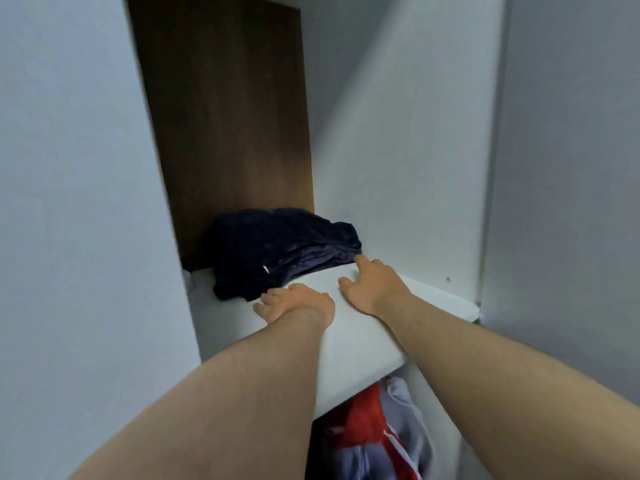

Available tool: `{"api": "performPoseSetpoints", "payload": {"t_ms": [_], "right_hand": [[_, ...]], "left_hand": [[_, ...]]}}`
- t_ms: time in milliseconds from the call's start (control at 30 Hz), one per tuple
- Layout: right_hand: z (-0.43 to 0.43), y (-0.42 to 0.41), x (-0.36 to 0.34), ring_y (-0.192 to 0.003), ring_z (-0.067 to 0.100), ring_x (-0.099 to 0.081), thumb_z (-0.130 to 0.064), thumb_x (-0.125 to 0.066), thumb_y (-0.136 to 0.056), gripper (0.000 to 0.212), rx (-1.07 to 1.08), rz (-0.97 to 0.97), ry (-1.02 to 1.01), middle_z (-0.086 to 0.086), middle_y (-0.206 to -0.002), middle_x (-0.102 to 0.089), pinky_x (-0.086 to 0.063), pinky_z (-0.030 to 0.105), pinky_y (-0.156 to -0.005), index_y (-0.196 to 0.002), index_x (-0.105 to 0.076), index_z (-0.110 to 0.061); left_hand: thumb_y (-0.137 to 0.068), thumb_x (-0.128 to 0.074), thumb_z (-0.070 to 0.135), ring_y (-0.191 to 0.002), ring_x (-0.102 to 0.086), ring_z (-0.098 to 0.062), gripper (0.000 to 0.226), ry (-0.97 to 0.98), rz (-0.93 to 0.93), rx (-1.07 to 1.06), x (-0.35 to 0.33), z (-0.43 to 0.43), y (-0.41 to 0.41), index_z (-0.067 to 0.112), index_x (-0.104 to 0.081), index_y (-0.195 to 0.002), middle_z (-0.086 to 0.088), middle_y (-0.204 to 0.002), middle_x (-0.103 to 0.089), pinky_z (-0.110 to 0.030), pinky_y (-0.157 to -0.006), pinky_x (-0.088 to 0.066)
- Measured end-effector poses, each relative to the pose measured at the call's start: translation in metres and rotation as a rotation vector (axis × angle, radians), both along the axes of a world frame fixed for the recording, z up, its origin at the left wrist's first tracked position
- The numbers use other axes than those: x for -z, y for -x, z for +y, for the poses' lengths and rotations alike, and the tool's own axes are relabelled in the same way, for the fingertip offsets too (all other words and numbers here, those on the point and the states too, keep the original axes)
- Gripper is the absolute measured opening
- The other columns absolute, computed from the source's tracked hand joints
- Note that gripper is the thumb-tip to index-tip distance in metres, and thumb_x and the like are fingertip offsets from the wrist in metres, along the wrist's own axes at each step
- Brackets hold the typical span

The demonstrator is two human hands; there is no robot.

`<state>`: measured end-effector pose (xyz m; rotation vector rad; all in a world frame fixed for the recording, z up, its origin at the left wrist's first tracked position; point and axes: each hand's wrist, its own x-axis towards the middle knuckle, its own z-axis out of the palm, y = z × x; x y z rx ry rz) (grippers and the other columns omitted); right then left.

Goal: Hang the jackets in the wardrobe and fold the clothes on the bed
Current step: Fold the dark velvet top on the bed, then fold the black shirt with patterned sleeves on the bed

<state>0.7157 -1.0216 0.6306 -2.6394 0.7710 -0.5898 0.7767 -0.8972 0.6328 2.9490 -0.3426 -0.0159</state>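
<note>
Stowing, seemingly: mid-frame, left hand (294, 303) and right hand (372, 285) touch the navy garment (277, 251) on the shelf (363, 341), fingers (362, 262) loose, holding nothing; next, probably fetch another

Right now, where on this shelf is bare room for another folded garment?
Bare: the shelf, right end, between the right hand and the side wall. Crowded: back left, where the dark clothes lie by the left hand.

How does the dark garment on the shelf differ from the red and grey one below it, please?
The dark garment is dark navy, the red and grey garment two-coloured. The dark garment lies on the shelf; the other sits under it, half hidden. Both are clothing.
</note>
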Motion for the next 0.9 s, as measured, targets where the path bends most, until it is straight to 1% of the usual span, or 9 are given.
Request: {"api": "performPoseSetpoints", "payload": {"t_ms": [100, 200, 300, 467, 533, 600, 700, 800, 900], "right_hand": [[0.013, 0.049, -0.002, -0.128, 0.029, -0.049, -0.050, -0.045, -0.095, 0.056, 0.049, 0.089, 0.003, 0.009, -0.141, -0.053, -0.041, 0.037, -0.097, -0.141, -0.047, -0.017], [0.033, 0.098, 0.000, -0.117, 0.028, -0.056, -0.045, -0.044, -0.097, 0.044, 0.145, 0.122, 0.020, 0.008, -0.130, -0.062, -0.042, 0.034, -0.087, -0.123, -0.060, -0.015], [0.062, 0.145, 0.003, -0.105, 0.029, -0.057, -0.039, -0.042, -0.097, 0.037, 0.237, 0.133, 0.028, 0.010, -0.123, -0.064, -0.046, 0.033, -0.083, -0.114, -0.064, -0.014], [0.115, 0.225, 0.013, -0.114, 0.032, -0.059, -0.031, -0.050, -0.092, 0.036, 0.415, 0.232, -0.003, 0.010, -0.128, -0.062, -0.046, 0.031, -0.081, -0.125, -0.060, -0.018], [0.140, 0.255, 0.022, -0.123, 0.030, -0.056, -0.034, -0.050, -0.095, 0.044, 0.462, 0.196, -0.020, 0.009, -0.135, -0.059, -0.046, 0.033, -0.088, -0.136, -0.055, -0.021], [0.167, 0.282, 0.035, -0.127, 0.028, -0.054, -0.038, -0.050, -0.097, 0.049, 0.495, 0.144, -0.048, 0.009, -0.140, -0.057, -0.045, 0.033, -0.095, -0.142, -0.051, -0.021], [0.207, 0.324, 0.063, -0.129, 0.025, -0.053, -0.040, -0.051, -0.098, 0.049, 0.565, 0.068, -0.098, 0.006, -0.142, -0.057, -0.043, 0.032, -0.100, -0.144, -0.050, -0.021], [0.245, 0.367, 0.092, -0.128, 0.021, -0.054, -0.040, -0.052, -0.098, 0.048, 0.660, 0.001, -0.128, 0.001, -0.142, -0.057, -0.043, 0.031, -0.100, -0.143, -0.050, -0.023], [0.277, 0.409, 0.120, -0.124, 0.018, -0.056, -0.039, -0.054, -0.098, 0.045, 0.772, -0.051, -0.146, -0.002, -0.139, -0.059, -0.044, 0.029, -0.099, -0.140, -0.054, -0.024]], "left_hand": [[-0.095, -0.029, 0.051, -0.145, -0.025, -0.035, 0.067, -0.020, 0.027, 0.153, -0.002, 0.001, 0.030, 0.016, -0.037, -0.151, -0.016, -0.159, -0.029, -0.051, -0.117, -0.016], [-0.093, -0.031, 0.048, -0.142, -0.030, -0.033, 0.063, -0.001, 0.020, 0.311, -0.003, 0.009, 0.058, 0.017, -0.042, -0.148, -0.013, -0.156, -0.035, -0.048, -0.116, -0.021], [-0.093, -0.033, 0.046, -0.139, -0.035, -0.033, 0.061, 0.029, -0.007, 0.434, -0.001, 0.024, 0.081, 0.018, -0.045, -0.145, -0.013, -0.153, -0.039, -0.045, -0.113, -0.025], [-0.091, -0.039, 0.046, -0.128, -0.044, -0.033, 0.053, 0.027, -0.090, 0.671, 0.000, 0.056, 0.122, 0.019, -0.054, -0.135, -0.013, -0.141, -0.050, -0.042, -0.104, -0.031], [-0.092, -0.040, 0.045, -0.122, -0.049, -0.032, 0.046, 0.075, -0.172, 0.844, 0.007, 0.071, 0.146, 0.020, -0.059, -0.125, -0.011, -0.132, -0.057, -0.042, -0.101, -0.033], [-0.092, -0.043, 0.045, -0.118, -0.054, -0.030, 0.040, 0.202, -0.218, 1.048, 0.020, 0.085, 0.172, 0.021, -0.062, -0.118, -0.008, -0.126, -0.062, -0.041, -0.100, -0.038], [-0.094, -0.052, 0.044, -0.122, -0.056, -0.026, 0.043, 0.374, -0.042, 1.276, 0.045, 0.105, 0.206, 0.021, -0.061, -0.129, -0.004, -0.134, -0.060, -0.037, -0.101, -0.045], [-0.095, -0.056, 0.041, -0.134, -0.048, -0.018, 0.047, 0.334, 0.105, 1.479, 0.075, 0.121, 0.232, 0.021, -0.056, -0.139, 0.001, -0.145, -0.054, -0.029, -0.110, -0.037], [-0.096, -0.057, 0.037, -0.136, -0.046, -0.014, 0.047, 0.254, 0.163, 1.661, 0.100, 0.133, 0.258, 0.021, -0.055, -0.140, 0.002, -0.146, -0.053, -0.024, -0.112, -0.031]]}}
